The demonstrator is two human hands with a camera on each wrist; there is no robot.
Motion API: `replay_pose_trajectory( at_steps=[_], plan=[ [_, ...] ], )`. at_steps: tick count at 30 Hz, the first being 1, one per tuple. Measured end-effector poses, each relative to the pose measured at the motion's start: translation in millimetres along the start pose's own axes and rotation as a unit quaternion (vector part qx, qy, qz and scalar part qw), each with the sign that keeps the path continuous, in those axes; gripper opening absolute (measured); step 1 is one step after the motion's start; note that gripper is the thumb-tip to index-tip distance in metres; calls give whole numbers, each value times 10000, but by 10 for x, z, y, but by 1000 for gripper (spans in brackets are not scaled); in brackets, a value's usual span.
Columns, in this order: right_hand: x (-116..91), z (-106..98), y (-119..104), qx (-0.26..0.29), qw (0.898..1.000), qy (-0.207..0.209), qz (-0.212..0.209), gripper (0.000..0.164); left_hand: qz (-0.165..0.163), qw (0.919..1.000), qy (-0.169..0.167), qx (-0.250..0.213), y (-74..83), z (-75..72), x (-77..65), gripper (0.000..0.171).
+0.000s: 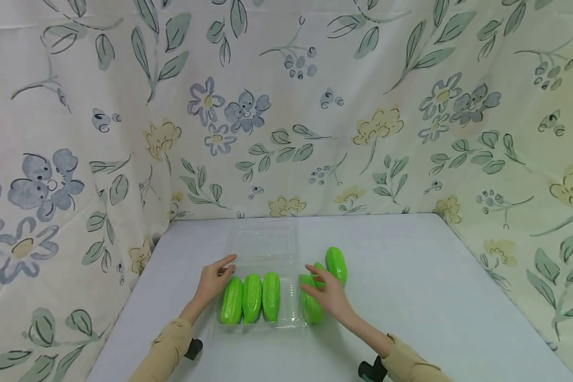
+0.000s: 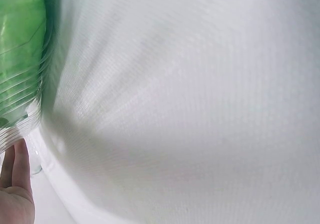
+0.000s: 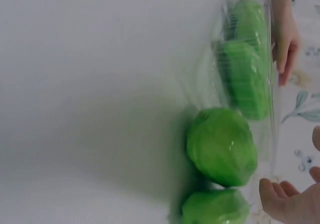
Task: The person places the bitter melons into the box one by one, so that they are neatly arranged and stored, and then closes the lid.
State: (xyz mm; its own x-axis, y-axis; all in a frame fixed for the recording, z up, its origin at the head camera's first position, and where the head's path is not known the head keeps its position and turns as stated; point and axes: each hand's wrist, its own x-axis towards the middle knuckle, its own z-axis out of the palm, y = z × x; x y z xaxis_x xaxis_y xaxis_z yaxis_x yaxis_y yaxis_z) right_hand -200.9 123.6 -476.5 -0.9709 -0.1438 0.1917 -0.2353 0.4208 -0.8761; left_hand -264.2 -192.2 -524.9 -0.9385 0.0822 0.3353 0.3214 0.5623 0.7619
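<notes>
A clear plastic box (image 1: 293,302) lies with its lid folded back, holding three bright green cucumbers (image 1: 252,298) side by side. My left hand (image 1: 213,279) is at the box's left edge. In the left wrist view its straight fingers (image 2: 21,166) touch the ribbed wall near a corner. Just right of the box lies a loose cucumber (image 1: 311,307), seen end-on as a green cucumber (image 3: 222,146) in the right wrist view. Over it, my right hand (image 1: 333,298) hovers with fingers spread, holding nothing. Beyond that hand lie two more cucumbers (image 1: 336,266), one partly hidden by the fingers.
The box's transparent lid (image 1: 262,239) lies flat behind it. A white-covered table (image 1: 401,281) stretches to both sides. Behind it hangs a floral cloth (image 1: 286,116), which also drapes along the left and right.
</notes>
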Motion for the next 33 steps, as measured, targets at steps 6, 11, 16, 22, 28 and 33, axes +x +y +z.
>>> replay_pose_trajectory(
  at_steps=[6,11,16,22,28,33],
  plan=[
    [58,-167,93,-288,9990,325,37,50,-44,10000,-5,49,-10,7,1,33],
    [109,-299,137,-460,9975,525,88,50,-74,10000,-15,62,-12,10,2,33],
    [153,-410,193,-729,9955,588,128,50,-108,9999,-4,78,6,7,2,33],
    [224,-528,274,-1022,9927,640,74,51,-77,9999,-4,81,17,6,0,33],
    [357,-636,419,-1353,9890,555,233,52,-76,9999,-16,69,23,1,-2,33],
    [453,-706,527,-1405,9883,390,446,52,-102,9999,-28,20,19,-2,-3,33]
  ],
)
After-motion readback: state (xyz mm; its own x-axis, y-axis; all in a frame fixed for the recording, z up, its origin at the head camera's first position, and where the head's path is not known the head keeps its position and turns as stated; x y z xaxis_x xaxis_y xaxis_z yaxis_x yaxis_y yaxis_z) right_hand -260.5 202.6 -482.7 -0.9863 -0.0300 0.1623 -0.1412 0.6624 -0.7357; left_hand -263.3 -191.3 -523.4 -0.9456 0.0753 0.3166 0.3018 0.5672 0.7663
